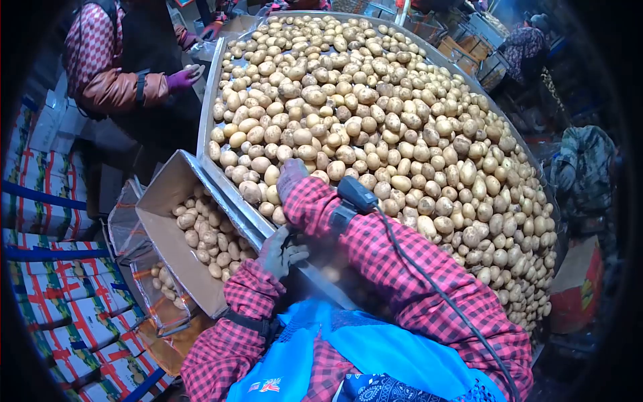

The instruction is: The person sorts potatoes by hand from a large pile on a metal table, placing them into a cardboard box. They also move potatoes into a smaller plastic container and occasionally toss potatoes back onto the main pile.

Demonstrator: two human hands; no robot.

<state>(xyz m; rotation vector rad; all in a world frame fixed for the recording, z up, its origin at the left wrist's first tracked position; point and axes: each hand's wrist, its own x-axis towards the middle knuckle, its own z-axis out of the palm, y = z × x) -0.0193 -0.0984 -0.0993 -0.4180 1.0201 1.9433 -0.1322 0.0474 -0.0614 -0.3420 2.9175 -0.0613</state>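
Many potatoes (402, 127) cover a large metal-edged table (213, 100). My right hand (292, 178), gloved, reaches over the table's near left part and touches the potatoes there; its fingers are mostly hidden behind the hand and sleeve. My left hand (282, 252), in a grey glove, is at the metal edge beside the cardboard box, its fingers apart and no potato visible in it. The open cardboard box (171, 201) stands against the table's left side, with potatoes (211, 238) inside.
A co-worker (120, 74) with gloved hands stands at the upper left. Stacked printed cartons (74, 308) line the left side. Another person (526, 50) is at the upper right. A red carton (577, 285) stands right of the table. A cable runs along my right sleeve.
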